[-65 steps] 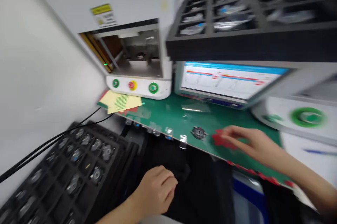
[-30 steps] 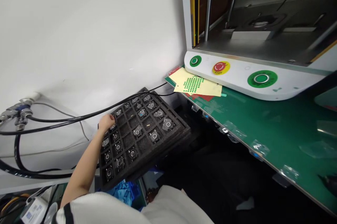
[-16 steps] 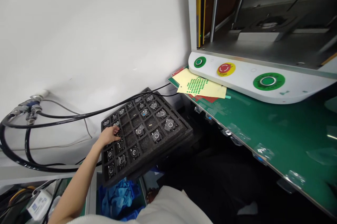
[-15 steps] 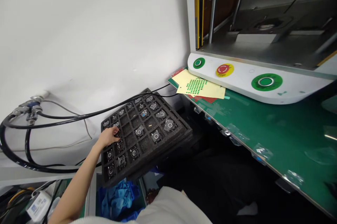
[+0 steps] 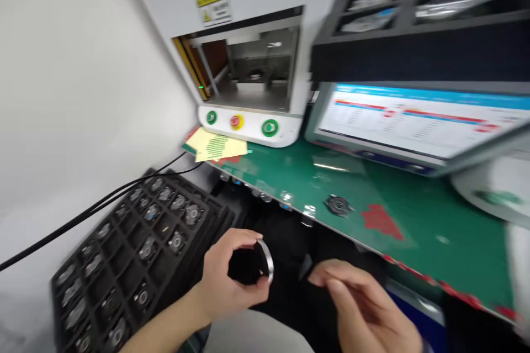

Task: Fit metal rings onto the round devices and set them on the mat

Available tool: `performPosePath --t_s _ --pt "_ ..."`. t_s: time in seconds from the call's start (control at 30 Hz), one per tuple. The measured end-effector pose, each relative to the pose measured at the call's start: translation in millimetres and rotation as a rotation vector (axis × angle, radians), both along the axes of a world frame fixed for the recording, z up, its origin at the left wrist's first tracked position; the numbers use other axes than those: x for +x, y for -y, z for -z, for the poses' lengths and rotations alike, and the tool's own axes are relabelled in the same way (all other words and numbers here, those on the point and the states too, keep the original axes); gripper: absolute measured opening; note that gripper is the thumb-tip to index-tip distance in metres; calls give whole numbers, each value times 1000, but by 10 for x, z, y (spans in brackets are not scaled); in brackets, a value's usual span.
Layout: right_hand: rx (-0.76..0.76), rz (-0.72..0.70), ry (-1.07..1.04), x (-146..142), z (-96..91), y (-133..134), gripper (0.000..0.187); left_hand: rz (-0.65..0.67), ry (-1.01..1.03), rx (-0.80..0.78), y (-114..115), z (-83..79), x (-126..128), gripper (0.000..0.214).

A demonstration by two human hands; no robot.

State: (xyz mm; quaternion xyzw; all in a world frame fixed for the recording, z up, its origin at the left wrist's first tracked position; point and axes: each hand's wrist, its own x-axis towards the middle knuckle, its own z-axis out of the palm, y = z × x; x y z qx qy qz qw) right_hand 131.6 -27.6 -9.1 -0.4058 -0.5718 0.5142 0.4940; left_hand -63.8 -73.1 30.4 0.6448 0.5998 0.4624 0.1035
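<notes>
My left hand (image 5: 232, 281) is low in the middle of the view, fingers curled round a round black part with a silver rim (image 5: 257, 264). My right hand (image 5: 364, 309) is just to its right, blurred by motion, fingers loosely spread and pointing at the part; it holds nothing I can see. To the left lies a black foam tray (image 5: 124, 264) whose cells hold several similar round parts. Another round black part (image 5: 338, 205) lies on the green bench mat (image 5: 414, 215) beside a red patch (image 5: 381, 220).
A white press machine (image 5: 248, 66) with green and red buttons (image 5: 237, 121) stands at the back. A tilted monitor (image 5: 414, 121) is to its right under a dark rack (image 5: 414, 21). A yellow sheet (image 5: 217, 146) lies at the mat's left end. Black cables (image 5: 95, 206) cross the tray.
My left hand has come away from the foam tray with a round part and now holds it in front of me. The view has swung right to the bench, and my right hand has come in.
</notes>
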Motion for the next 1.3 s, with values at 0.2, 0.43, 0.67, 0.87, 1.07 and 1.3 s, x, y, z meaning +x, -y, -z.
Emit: performPosePath --t_s 0.2,0.43,0.67,0.87,1.07,1.3 --pt "46 233 -81 -60 -67 36 51 194 -38 176 -452 88 511 36" --pt "18 200 -159 188 -161 -47 55 418 405 -214 -512 39 561 37" --pt "-81 -351 -133 460 -329 -301 69 956 1486 -1051 -709 286 435 48" --pt "-55 -544 -134 481 -379 -389 69 913 1344 -1063 -676 327 426 71" --pt "-83 -345 -215 397 -320 -406 55 807 1328 -865 -665 251 398 76" --pt "-508 -164 -501 263 -292 -226 15 619 931 -455 -705 113 427 61"
